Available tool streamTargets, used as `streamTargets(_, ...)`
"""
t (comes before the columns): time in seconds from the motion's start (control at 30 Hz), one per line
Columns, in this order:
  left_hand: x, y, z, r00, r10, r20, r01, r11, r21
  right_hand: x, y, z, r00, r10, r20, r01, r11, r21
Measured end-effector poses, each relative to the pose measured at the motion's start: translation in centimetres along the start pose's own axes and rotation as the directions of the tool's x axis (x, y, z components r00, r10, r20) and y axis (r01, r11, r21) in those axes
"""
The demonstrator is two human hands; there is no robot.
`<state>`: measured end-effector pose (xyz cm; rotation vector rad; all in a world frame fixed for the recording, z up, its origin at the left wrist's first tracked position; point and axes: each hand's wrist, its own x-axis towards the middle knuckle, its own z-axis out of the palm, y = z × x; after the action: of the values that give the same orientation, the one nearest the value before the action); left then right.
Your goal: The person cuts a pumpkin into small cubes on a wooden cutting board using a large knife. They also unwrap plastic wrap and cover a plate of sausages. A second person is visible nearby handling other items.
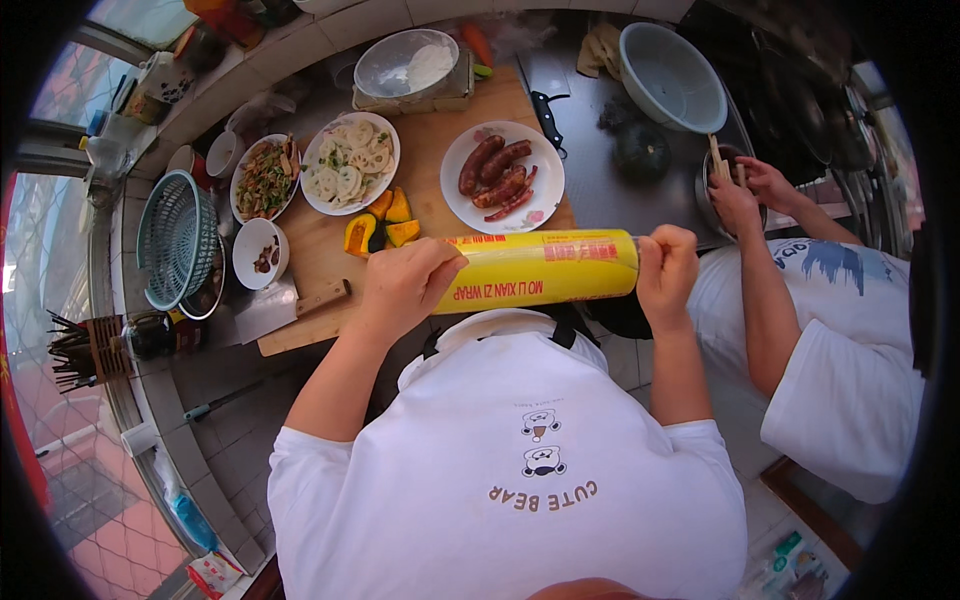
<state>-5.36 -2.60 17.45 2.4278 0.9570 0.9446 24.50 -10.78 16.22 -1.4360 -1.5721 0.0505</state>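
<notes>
A yellow roll of plastic wrap (547,271) with red print lies level across my front, between my two hands. My left hand (412,281) is closed around its left end, thumb on top. At the other end, my right hand (667,274) is curled into a fist against the roll. Beyond the roll, a floral-edged white plate (459,204) holds several dark red sausages (495,161). Pumpkin chunks (381,223) sit on the wooden cutting board (420,161) just past my left hand. A plate of sliced lotus root (350,163) stands farther left.
A cleaver (274,311) lies at the board's left, beside a small white bowl (260,253) and a green plastic colander (178,240). Black-handled scissors (549,124) rest by the board's right edge. At right, another person's hands (739,199) hold pale sticks over a metal pot.
</notes>
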Motion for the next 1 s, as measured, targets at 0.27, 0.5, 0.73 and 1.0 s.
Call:
streamTargets(0.27, -0.1, 1.5, -1.4, 0.997, 0.071, 0.016, -0.070, 0.996, -0.057, -0.3, -0.8, -1.1, 0.999, -0.021, -0.027, 0.021, 1.000, 0.008)
streamTargets(0.5, 0.7, 1.9, -1.8, 0.998, 0.067, 0.008, -0.067, 0.998, -0.019, -0.6, -0.5, -1.3, 0.998, -0.040, -0.055, 0.042, 0.999, 0.028)
streamTargets(0.73, 0.9, 2.5, -2.6, 0.996, 0.076, -0.037, -0.075, 0.997, 0.036, -0.3, -0.7, -2.1, 0.996, -0.029, -0.088, 0.035, 0.997, 0.067)
streamTargets(1.0, 1.0, 2.3, -3.0, 0.991, 0.120, -0.054, -0.120, 0.993, 0.001, 0.9, -1.9, -2.3, 0.988, -0.130, -0.081, 0.138, 0.986, 0.097)
